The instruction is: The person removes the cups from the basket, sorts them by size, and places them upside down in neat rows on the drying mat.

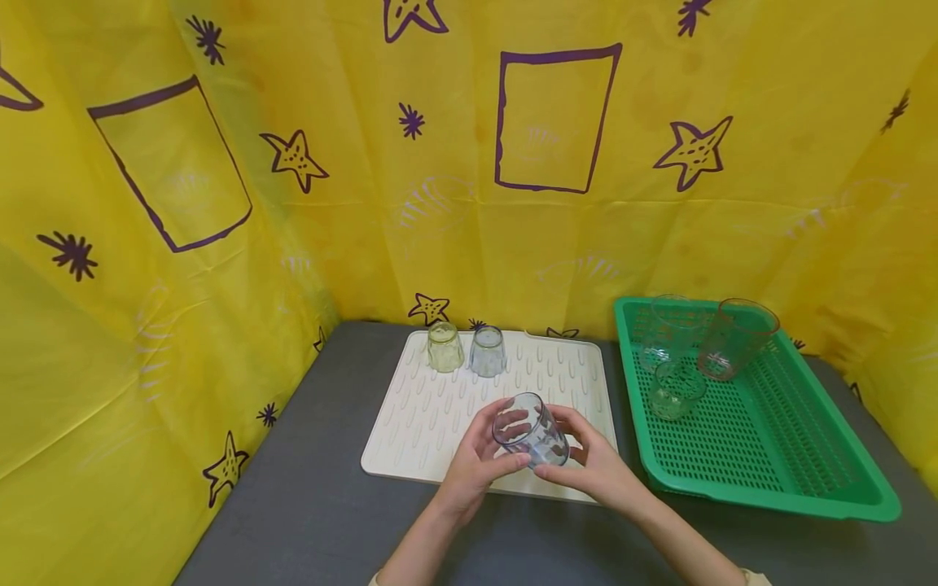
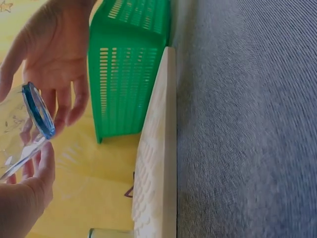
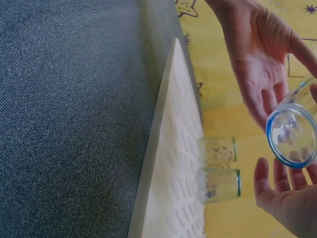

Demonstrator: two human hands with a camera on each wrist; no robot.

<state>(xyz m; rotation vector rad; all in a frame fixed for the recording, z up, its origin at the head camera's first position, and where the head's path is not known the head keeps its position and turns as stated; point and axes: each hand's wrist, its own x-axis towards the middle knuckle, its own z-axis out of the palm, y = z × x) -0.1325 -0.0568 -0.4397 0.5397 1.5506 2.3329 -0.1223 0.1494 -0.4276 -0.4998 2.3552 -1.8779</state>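
A bluish drinking glass (image 1: 538,443) is held tilted above the front part of a pale ridged drying mat (image 1: 410,443). My left hand (image 1: 469,464) grips it from the left, thumb at the front and fingers round the far side. From the right, my right hand (image 1: 604,468) holds it near its lower end. The right wrist view shows one round end of the glass (image 3: 292,136) between both hands. On the mat's back left, a yellowish glass (image 1: 444,352) and a grey-blue glass (image 1: 488,356) stand upside down, side by side.
To the right, a green perforated basket (image 1: 828,505) contains a tall clear glass (image 1: 659,342), a pinkish glass (image 1: 733,342) and a short greenish glass (image 1: 670,399). The dark grey table (image 1: 293,488) is bordered by a yellow patterned cloth (image 1: 352,244) at the back and sides.
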